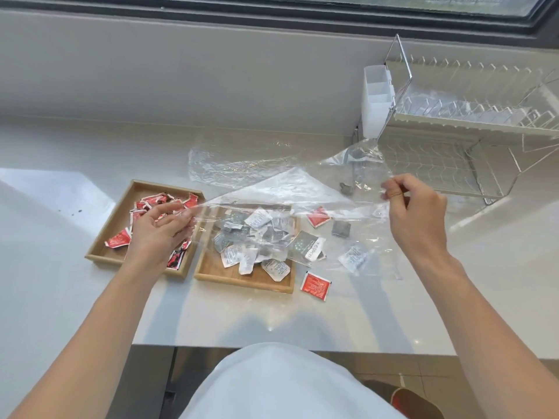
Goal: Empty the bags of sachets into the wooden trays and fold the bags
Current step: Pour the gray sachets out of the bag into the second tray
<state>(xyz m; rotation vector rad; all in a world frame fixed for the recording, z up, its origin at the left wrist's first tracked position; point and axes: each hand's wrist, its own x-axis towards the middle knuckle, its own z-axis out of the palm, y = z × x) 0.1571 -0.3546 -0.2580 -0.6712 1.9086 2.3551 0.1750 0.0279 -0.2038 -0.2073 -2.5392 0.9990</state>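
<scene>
A person stands at a white counter (75,282) and holds a clear plastic bag (287,189) stretched in the air between both hands. The left hand (160,228) pinches one end of the bag between thumb and fingertips, above the left wooden tray (99,252). The right hand (417,210) pinches the other end between thumb and forefinger, with the remaining fingers curled. The bag's long axis runs left to right and rises slightly toward the right hand. Its loose film drapes down over the right wooden tray (242,281) and the counter beside it. Which end is the mouth cannot be told. The task looks well along. The left tray holds a heap of red sachets (119,238) and the right tray a heap of white and grey sachets (273,269). The held bag looks almost empty, though a small grey piece (346,189) shows through it. It is unclear whether that piece is inside the bag. Still to do, by the look of it: two stray red sachets (316,286), a grey sachet (341,228) and a white sachet (352,257) lie on the counter right of the trays. Neither bag is folded; a second clear bag (223,164) lies spread flat behind the trays. A wire dish rack (453,152) stands at far right.
</scene>
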